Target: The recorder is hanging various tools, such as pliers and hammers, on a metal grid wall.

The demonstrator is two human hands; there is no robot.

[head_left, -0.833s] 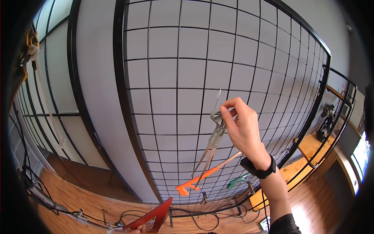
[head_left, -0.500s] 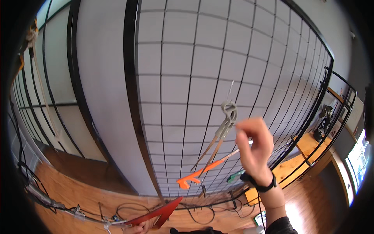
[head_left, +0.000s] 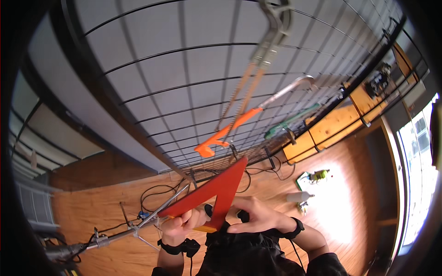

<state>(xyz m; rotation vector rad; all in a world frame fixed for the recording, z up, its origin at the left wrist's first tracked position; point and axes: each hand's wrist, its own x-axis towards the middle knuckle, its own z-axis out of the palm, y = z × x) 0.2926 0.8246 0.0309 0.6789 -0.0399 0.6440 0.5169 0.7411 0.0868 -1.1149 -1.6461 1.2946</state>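
Note:
My left hand [head_left: 183,224] is closed round the lower left part of a red triangle square [head_left: 202,196], with an open cut-out in its middle and a yellow-orange strip along its bottom edge. The square is tilted, its point reaching up and right. Close to the square's right edge, my right hand [head_left: 258,214] has its thumb and fingers apart and holds nothing I can see. Whether its fingertips touch the square I cannot tell. On the black wire grid [head_left: 184,86] hang a grey-handled tool with two brown toothed blades [head_left: 267,50] and an orange-handled tool with a silvery hooked end [head_left: 230,126].
A green tool [head_left: 287,125] hangs low on the grid. Beyond the grid runs a wooden bench [head_left: 340,117]. Black cables [head_left: 156,195] and a metal pole [head_left: 117,235] lie to the left. On the sunlit wooden floor are a white bottle [head_left: 298,197] and a yellow-green item [head_left: 319,175].
My view has tipped downward. My right hand has come down from beside the hanging tools to the red square. The square, still in my left hand, now shows more fully.

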